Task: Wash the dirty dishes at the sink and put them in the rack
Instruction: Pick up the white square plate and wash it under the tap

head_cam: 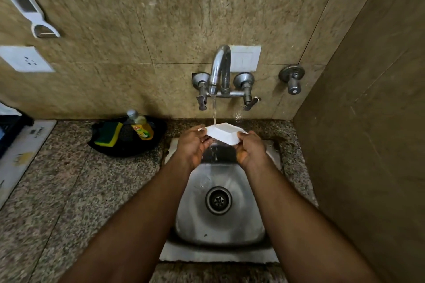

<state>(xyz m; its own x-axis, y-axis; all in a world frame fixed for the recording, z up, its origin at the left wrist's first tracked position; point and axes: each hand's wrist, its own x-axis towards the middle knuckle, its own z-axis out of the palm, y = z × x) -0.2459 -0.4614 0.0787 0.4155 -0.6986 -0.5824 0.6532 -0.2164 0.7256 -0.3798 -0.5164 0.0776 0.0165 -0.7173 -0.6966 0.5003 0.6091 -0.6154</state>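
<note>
Rinsing under the tap (219,71): white dish (226,135) held crosswise, left hand (193,145) and right hand (251,148) pinching opposite ends, over the sink (218,209).

Dim, warm indoor light with soft shadows; a bright sheen on the steel sink (202,193); wide-angle bending at the edges; motion blur smears the wall tiles (115,18) at upper left

White rectangular dish (224,134), tilted, under running water above steel sink (243,232).
</note>
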